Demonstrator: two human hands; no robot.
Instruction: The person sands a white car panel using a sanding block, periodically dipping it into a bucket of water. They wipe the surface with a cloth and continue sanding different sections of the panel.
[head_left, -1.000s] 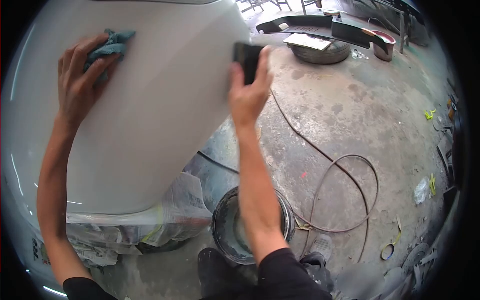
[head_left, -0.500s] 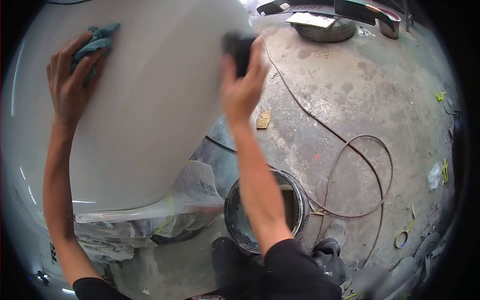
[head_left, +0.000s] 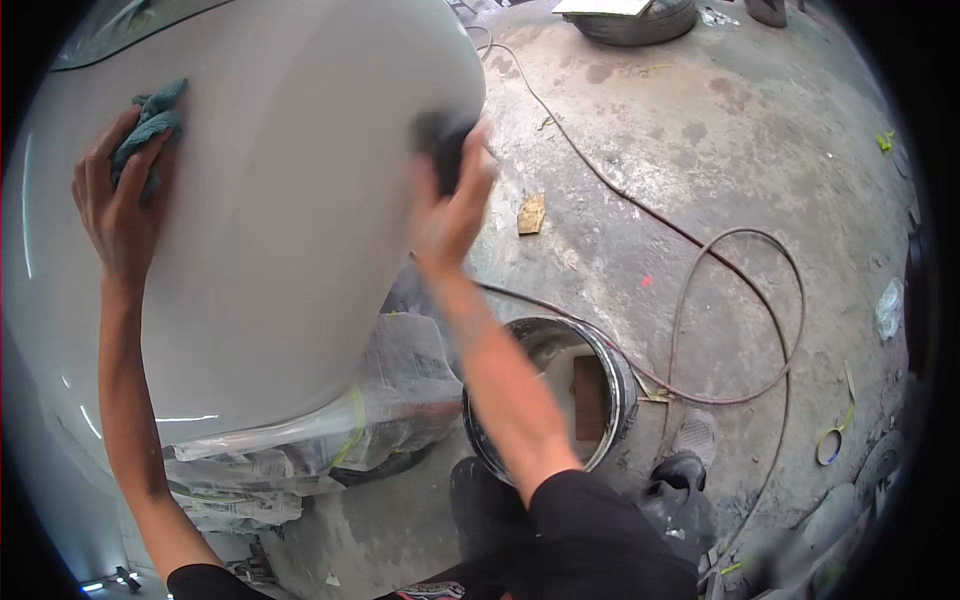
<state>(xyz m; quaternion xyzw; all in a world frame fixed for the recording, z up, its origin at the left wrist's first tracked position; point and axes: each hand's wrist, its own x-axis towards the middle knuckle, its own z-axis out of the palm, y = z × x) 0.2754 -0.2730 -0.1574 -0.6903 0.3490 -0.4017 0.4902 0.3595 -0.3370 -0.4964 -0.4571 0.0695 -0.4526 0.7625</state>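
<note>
A large, smooth pale grey car body panel point(head_left: 270, 220) fills the left and centre of the view. On its upper left part, my left hand point(head_left: 120, 195) is closed round a crumpled teal cloth point(head_left: 150, 125) that rests against the surface. At the panel's right edge, my right hand point(head_left: 450, 215) grips a dark block point(head_left: 447, 150), smeared by motion; it looks like a sanding block, and its face against the panel is hidden. Newspaper masking point(head_left: 400, 365) is taped along the panel's lower edge.
A bucket point(head_left: 628, 400) with a brown piece inside stands below my right forearm. A hose point(head_left: 690, 235) loops over the concrete floor. Farther back lies a tyre point(head_left: 640, 28) with a white sheet on it. A tape roll point(head_left: 828, 447) is at right.
The view has shifted, so the panel and floor things sit differently in the picture. My right hand with the block stays at the panel's right edge, still blurred. My left hand keeps the cloth.
</note>
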